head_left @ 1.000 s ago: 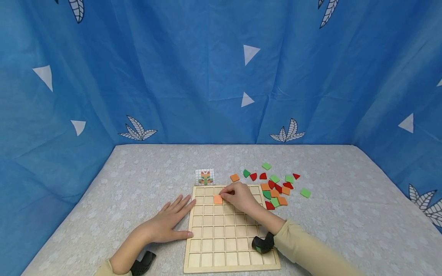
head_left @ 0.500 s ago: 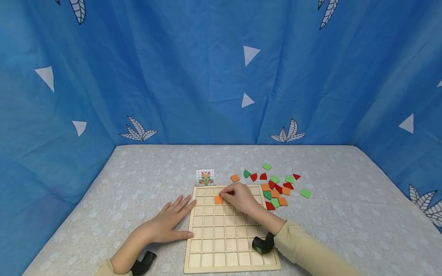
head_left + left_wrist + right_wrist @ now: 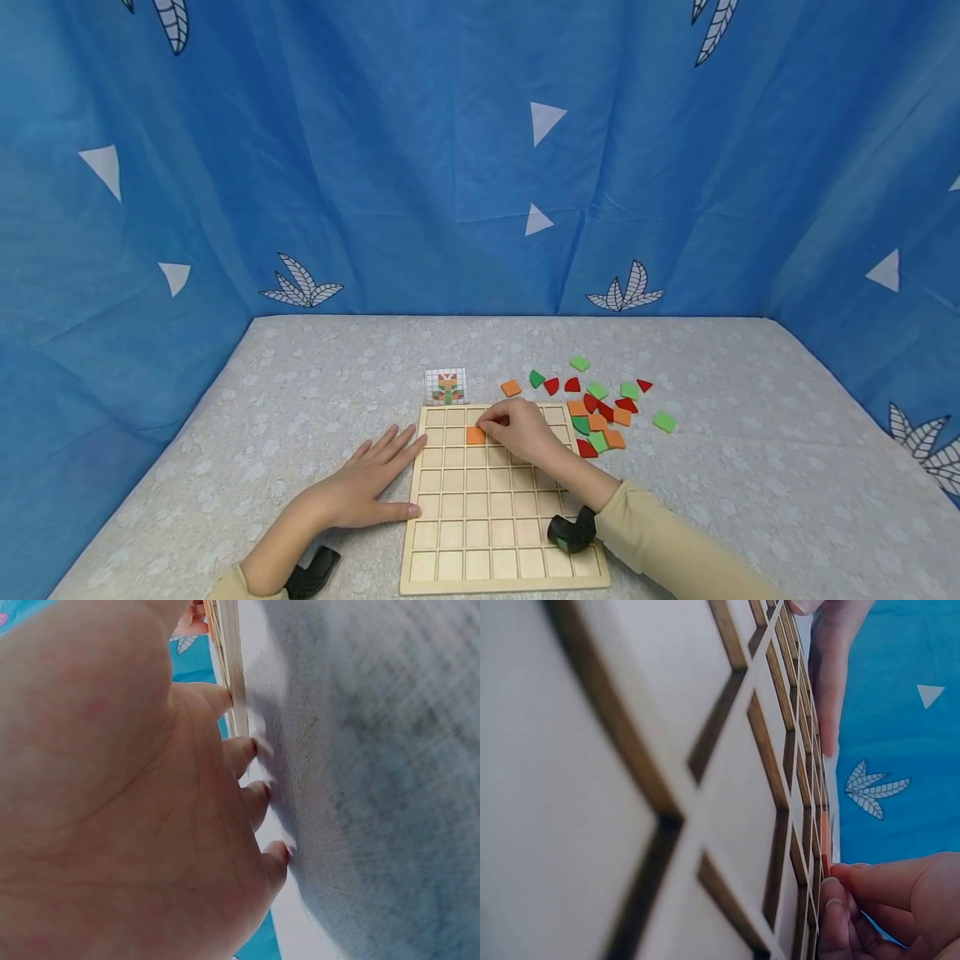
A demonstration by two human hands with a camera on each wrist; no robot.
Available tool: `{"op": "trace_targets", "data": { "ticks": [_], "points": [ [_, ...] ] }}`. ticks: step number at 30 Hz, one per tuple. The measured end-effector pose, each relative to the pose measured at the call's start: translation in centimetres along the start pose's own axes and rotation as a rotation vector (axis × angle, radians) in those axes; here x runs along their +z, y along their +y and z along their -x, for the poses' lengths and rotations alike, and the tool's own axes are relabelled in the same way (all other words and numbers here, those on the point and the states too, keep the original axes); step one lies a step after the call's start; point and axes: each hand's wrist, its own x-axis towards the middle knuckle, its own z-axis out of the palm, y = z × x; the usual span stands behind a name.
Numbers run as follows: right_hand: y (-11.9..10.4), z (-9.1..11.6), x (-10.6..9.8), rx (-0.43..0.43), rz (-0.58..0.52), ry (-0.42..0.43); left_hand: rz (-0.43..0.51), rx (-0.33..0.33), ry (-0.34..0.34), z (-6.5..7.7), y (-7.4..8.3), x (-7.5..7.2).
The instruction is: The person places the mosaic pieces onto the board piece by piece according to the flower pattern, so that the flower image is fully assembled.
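A square wooden grid board point(image 3: 477, 505) lies on the table. One orange square tile point(image 3: 476, 435) sits in a cell of its second row from the far edge. My right hand point(image 3: 521, 429) reaches over the board, thumb and finger pinched at the orange tile's right side. In the right wrist view the fingertips point(image 3: 834, 871) meet the end of a thin orange edge; the fingers hide part of that spot. My left hand point(image 3: 367, 479) lies spread beside the board, thumb and forefinger at its left edge. In the left wrist view its fingertips point(image 3: 277, 853) touch the cloth.
A small pattern card point(image 3: 446, 387) with a coloured figure lies behind the board's far left corner. Several loose tiles lie to the right, among them light green squares point(image 3: 664, 422), red pieces point(image 3: 587, 448) and orange squares point(image 3: 511, 388). A blue curtain point(image 3: 450, 167) surrounds the table.
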Motion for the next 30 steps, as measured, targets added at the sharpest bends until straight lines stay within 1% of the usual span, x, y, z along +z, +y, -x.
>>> {"op": "trace_targets", "data": {
  "ticks": [5, 10, 22, 30],
  "points": [
    [0.03, 0.04, -0.07, -0.015, -0.021, -0.003, 0.0, 0.0, -0.002, 0.02, -0.03, 0.01],
    [0.12, 0.06, -0.02, -0.021, -0.036, 0.013, 0.001, 0.003, -0.001, 0.01, -0.03, -0.01],
    [-0.28, -0.02, -0.05, 0.044, -0.099, 0.006, -0.001, -0.01, -0.002, -0.06, 0.03, 0.06],
    [-0.5, 0.4, -0.05, 0.101, -0.134, -0.053, 0.015, -0.006, -0.007, -0.01, -0.09, 0.02]
  ]
}}
